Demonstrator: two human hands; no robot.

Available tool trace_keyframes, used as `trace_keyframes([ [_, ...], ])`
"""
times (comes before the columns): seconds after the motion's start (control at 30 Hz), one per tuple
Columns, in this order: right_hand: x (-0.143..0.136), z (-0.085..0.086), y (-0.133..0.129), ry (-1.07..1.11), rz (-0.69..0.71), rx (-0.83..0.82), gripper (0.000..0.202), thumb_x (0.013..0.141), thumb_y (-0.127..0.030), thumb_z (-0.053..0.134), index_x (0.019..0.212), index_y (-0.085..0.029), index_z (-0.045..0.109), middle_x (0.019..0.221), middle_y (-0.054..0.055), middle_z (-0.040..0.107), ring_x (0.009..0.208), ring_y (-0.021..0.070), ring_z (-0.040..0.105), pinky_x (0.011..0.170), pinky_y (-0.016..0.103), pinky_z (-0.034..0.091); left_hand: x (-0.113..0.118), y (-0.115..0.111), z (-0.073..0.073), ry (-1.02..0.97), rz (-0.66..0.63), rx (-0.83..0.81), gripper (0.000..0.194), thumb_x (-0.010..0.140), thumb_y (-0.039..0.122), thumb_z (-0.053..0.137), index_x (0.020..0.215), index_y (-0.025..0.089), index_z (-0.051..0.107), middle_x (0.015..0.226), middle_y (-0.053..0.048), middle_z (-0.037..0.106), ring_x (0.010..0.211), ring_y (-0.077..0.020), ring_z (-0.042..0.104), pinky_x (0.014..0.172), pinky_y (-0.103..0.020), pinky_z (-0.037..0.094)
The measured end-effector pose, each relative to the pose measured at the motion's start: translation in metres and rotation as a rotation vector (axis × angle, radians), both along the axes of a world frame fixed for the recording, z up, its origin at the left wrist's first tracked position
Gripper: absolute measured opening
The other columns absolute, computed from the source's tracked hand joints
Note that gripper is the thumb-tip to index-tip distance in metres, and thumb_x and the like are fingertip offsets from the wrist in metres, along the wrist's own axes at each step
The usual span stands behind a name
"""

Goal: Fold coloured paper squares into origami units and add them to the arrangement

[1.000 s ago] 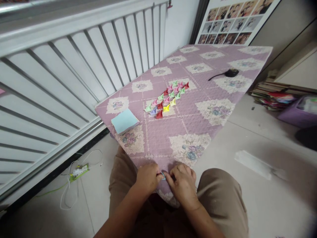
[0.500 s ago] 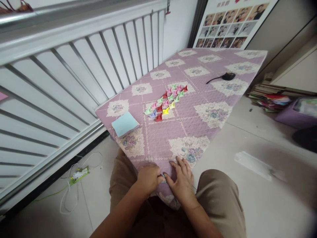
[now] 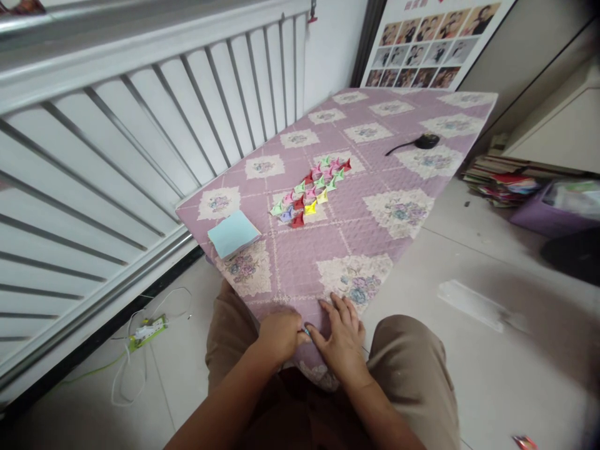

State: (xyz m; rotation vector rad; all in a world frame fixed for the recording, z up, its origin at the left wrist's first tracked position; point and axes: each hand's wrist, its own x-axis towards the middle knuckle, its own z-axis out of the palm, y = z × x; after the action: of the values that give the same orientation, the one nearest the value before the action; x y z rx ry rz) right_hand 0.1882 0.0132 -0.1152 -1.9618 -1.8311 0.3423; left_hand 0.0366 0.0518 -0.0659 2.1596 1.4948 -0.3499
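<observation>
blue piece (image 3: 307, 332) caught between two thumbs

at the near corner of the desk (image 3: 300, 265), the blue piece lies just to the right of the left hand (image 3: 280, 336) and just to the left of the right hand (image 3: 342, 344), in the narrow gap where the thumbs come close. only a sliver of it shows, so its long axis cannot be told.

the left hand is curled, its fingers folded in, and it seems to pinch the piece between thumb and bent forefinger; the exact grip is hidden. the right hand is spread, fingers resting on the cloth (image 3: 300, 281) and pointing far, with its thumb reaching left to the piece and apparently touching it. neither hand is clearly the nearer; the piece sits at both thumbs.

well apart, on the far left, lies a pad (image 3: 233, 233) with a pale blue top, nearer the left hand than the right. farther off, about in line with the gap between the hands, small folded shapes (image 3: 310, 192) in red, pink, green, yellow and violet stand in slanting rows from near left to far right.
</observation>
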Motion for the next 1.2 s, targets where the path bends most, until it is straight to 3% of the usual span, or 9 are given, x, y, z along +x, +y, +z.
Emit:
trace_keyframes([
  [0.2, 0.003, -0.006, 0.001, 0.039, 0.039, 0.071, 0.046, 0.078, -0.044, 0.062, 0.119, -0.025, 0.056, 0.140, 0.010, 0.045, 0.133, 0.0350, 0.030, 0.098, 0.056, 0.034, -0.005, -0.001, -0.003, -0.077, -0.075, 0.039, 0.029, 0.085, 0.046, 0.057, 0.087, 0.018, 0.067, 0.093, -0.009, 0.068, 0.087, -0.0259, 0.062, 0.071, -0.032, 0.042],
  [0.43, 0.017, -0.009, -0.002, 0.220, 0.156, 0.092, 0.032, 0.084, -0.042, 0.055, 0.111, -0.026, 0.062, 0.141, 0.009, 0.044, 0.136, 0.0340, 0.025, 0.100, 0.057, 0.034, -0.010, -0.012, 0.000, -0.240, 0.101, 0.094, 0.020, 0.078, 0.040, 0.066, 0.083, 0.021, 0.066, 0.085, -0.002, 0.067, 0.078, -0.0190, 0.059, 0.066, -0.027, 0.036],
  [0.57, 0.024, -0.007, -0.005, 0.294, 0.222, 0.066, 0.022, 0.081, -0.037, 0.059, 0.099, -0.027, 0.067, 0.139, 0.007, 0.046, 0.138, 0.0340, 0.022, 0.102, 0.057, 0.032, -0.012, -0.021, 0.001, -0.354, 0.128, 0.108, 0.021, 0.073, 0.038, 0.071, 0.083, 0.020, 0.065, 0.083, 0.001, 0.066, 0.076, -0.0163, 0.058, 0.067, -0.026, 0.034],
  [0.7, 0.027, -0.005, -0.011, 0.300, 0.274, 0.034, 0.013, 0.080, -0.032, 0.060, 0.090, -0.027, 0.068, 0.140, 0.005, 0.046, 0.138, 0.0337, 0.021, 0.102, 0.057, 0.030, -0.014, -0.029, 0.000, -0.411, 0.122, 0.126, 0.023, 0.072, 0.038, 0.071, 0.086, 0.021, 0.064, 0.087, 0.001, 0.066, 0.082, -0.0166, 0.058, 0.071, -0.027, 0.033],
  [0.9, 0.025, 0.000, -0.018, 0.175, 0.300, 0.030, 0.008, 0.081, -0.024, 0.059, 0.080, -0.025, 0.066, 0.138, 0.005, 0.049, 0.135, 0.0336, 0.028, 0.098, 0.057, 0.029, -0.011, -0.040, -0.005, -0.353, 0.127, 0.197, 0.008, 0.084, 0.029, 0.060, 0.086, 0.023, 0.065, 0.092, 0.001, 0.065, 0.092, -0.0172, 0.057, 0.079, -0.032, 0.032],
  [1.03, 0.022, 0.014, -0.017, 0.050, 0.347, 0.094, 0.011, 0.081, -0.019, 0.061, 0.086, -0.027, 0.066, 0.114, 0.005, 0.063, 0.113, 0.0286, 0.050, 0.099, 0.056, 0.024, -0.007, -0.044, -0.012, -0.294, 0.099, 0.276, 0.009, 0.086, 0.028, 0.057, 0.086, 0.023, 0.065, 0.093, -0.002, 0.064, 0.093, -0.0190, 0.056, 0.080, -0.034, 0.032],
  [1.2, 0.021, 0.020, -0.006, 0.051, 0.502, 0.062, 0.006, 0.082, -0.021, 0.061, 0.079, -0.021, 0.066, 0.078, 0.004, 0.062, 0.080, 0.0208, 0.057, 0.082, 0.038, 0.039, -0.008, -0.042, -0.019, -0.323, 0.094, 0.292, 0.012, 0.087, 0.026, 0.055, 0.082, 0.021, 0.065, 0.090, -0.003, 0.064, 0.090, -0.0188, 0.056, 0.079, -0.033, 0.033],
])
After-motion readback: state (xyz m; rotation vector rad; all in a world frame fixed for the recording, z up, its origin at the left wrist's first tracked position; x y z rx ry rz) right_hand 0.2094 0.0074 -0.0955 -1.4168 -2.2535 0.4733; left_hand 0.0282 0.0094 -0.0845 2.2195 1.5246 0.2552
